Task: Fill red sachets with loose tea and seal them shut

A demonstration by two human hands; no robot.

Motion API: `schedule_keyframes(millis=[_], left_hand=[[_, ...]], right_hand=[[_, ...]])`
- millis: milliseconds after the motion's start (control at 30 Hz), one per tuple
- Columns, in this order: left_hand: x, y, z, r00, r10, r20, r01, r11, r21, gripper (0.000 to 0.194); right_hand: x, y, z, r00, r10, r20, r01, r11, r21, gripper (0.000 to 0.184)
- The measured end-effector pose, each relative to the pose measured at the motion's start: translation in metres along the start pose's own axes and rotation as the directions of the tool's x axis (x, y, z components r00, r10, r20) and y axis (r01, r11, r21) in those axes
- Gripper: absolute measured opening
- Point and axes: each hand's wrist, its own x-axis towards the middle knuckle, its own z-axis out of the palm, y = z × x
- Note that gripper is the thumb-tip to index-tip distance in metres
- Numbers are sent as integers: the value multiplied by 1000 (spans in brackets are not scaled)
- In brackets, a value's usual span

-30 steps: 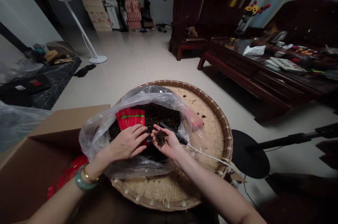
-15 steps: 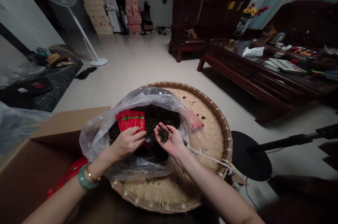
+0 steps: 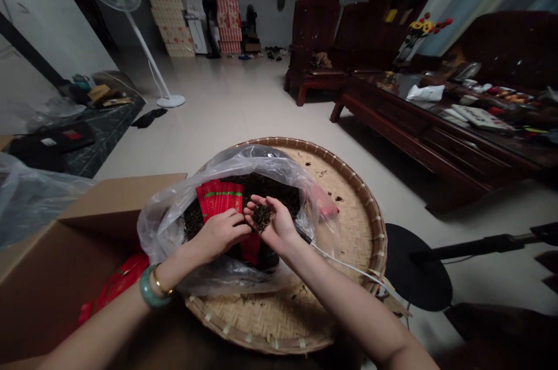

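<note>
My right hand (image 3: 276, 225) is cupped palm up, with a small heap of dark dried tea leaves (image 3: 262, 217) in it. Close beside its fingertips is my left hand (image 3: 224, 233), its fingers curled together; what they pinch, if anything, is hidden. A fan of red packets (image 3: 222, 197) with a green stripe lies just beyond the left hand, on loose dark tea in a clear plastic bag (image 3: 161, 219). Below the two hands another red packet (image 3: 250, 249) shows in part. The bag sits open on a round woven bamboo tray (image 3: 349, 225).
At the left stands an open cardboard box (image 3: 117, 198) with red packets (image 3: 117, 286) inside. A white cable (image 3: 344, 262) runs over the tray's right side. Right of the tray is a black round stand base (image 3: 414, 268). A dark wooden table (image 3: 418, 132) and a white fan (image 3: 146, 50) stand further off.
My right hand, with the tea leaves, has come left and closer to my left hand. The left hand has drawn back a little from the fanned packets. The view has shifted slightly.
</note>
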Motion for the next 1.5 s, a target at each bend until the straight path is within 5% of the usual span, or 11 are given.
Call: schedule_keyframes(millis=[267, 600, 767, 1000, 1233, 1500], left_hand=[[-6, 5, 4, 996, -54, -66, 34, 961, -275, 15], [-16, 10, 11, 986, -167, -17, 139, 870, -474, 20], [-20, 12, 14, 972, -233, -15, 196, 848, -492, 16], [-20, 16, 14, 961, -245, -125, 165, 877, -451, 12], [-18, 24, 16, 946, -191, -261, 96, 937, -336, 5], [-21, 26, 12, 958, -133, -256, 49, 950, -309, 6]], right_hand=[[6, 13, -12, 987, -158, 5, 157, 976, -153, 29], [0, 21, -20, 966, -232, 115, 258, 899, -354, 33], [0, 24, -25, 951, -240, 194, 304, 840, -449, 45], [-3, 19, -38, 922, -77, 380, 321, 701, -637, 61], [-10, 18, -32, 953, 6, 302, 230, 632, -740, 83], [-6, 19, -31, 965, -29, 260, 193, 748, -634, 72]])
